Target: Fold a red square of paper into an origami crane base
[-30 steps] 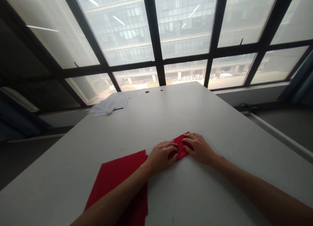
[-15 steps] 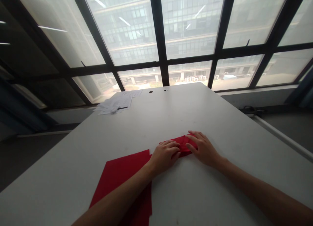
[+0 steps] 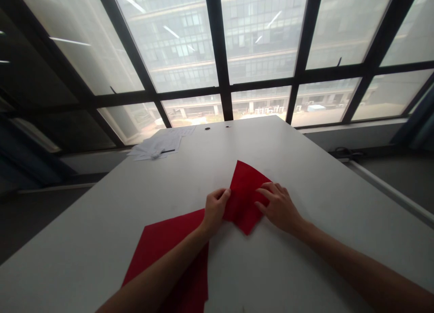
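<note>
Red sheet (image 3: 243, 186): matte, angular
Left hand (image 3: 213, 209): your fingers pinched its edge
Right hand (image 3: 282, 210): your fingers lay spread over it

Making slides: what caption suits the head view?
Left hand pinching a small red sheet, right hand at its right side.

Two hands (image 3: 282, 207), one red sheet (image 3: 246, 191); from it, one red pile (image 3: 172, 238) at eight o'clock, one dark stick (image 3: 168, 151) at ten, two spots (image 3: 207, 128) at eleven.
</note>
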`<state>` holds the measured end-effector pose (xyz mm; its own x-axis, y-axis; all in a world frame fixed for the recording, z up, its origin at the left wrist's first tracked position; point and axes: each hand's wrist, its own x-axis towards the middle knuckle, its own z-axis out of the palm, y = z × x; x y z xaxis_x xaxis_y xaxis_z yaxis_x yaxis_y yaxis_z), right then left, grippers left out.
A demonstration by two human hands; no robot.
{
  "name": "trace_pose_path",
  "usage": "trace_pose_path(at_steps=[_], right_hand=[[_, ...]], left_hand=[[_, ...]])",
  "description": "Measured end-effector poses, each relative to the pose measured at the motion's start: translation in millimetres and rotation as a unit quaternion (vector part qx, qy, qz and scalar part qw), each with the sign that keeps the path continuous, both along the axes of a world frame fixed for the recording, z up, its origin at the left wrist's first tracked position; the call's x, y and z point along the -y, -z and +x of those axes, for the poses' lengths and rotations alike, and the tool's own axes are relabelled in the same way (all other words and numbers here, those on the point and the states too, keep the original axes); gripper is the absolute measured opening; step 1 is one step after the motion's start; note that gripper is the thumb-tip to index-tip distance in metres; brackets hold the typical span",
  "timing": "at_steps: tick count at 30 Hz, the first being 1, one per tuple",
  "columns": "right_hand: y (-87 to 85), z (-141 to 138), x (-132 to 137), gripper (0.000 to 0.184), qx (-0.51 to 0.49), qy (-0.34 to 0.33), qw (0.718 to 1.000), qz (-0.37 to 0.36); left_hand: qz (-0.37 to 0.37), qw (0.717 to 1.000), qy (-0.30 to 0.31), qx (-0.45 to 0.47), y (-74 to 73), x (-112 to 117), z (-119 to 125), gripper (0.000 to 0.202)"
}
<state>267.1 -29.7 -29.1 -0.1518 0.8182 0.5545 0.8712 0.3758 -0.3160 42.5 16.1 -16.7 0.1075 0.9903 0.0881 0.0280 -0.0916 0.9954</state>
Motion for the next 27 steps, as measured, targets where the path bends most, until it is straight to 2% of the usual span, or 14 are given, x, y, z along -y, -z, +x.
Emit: trace_pose_path(at_steps=[4,8,13,17,21,24,27], right_hand=[[7.0,5,-6,0.029,0.043,0.040,0.998,-0.028],[14.7,17,-16,0.044,0.016,0.093,0.994,-0.053],[23.4,27,-25,0.044,0.041,0.102,0.989,-0.096],[24.6,30,-27,0.039,0.036,0.096,0.990,-0.099],[20.7,34,-29,0.021,0.000,0.095,0.993,-0.077],[20.8,38,-31,0.017,-0.033,0.102,0.992,-0.072],[25.7,40,-34,0.039,-0.033,0.140,0.987,-0.071]], left_hand=[[-0.125,0.977,-0.013,0.171,5.3,-12,-4,0.026],[-0.145,0.969,-0.013,0.199,6.8,-17,-5,0.027],[-0.111,0.980,-0.020,0.162,4.4,-14,-3,0.059],[-0.097,0.990,-0.018,0.098,4.1,-14,-5,0.034],[-0.042,0.999,-0.020,-0.015,6.2,-16,-9,0.033],[-0.012,0.999,-0.007,-0.046,6.9,-17,-9,0.027],[0.004,0.999,-0.013,-0.041,5.0,-16,-7,0.031]])
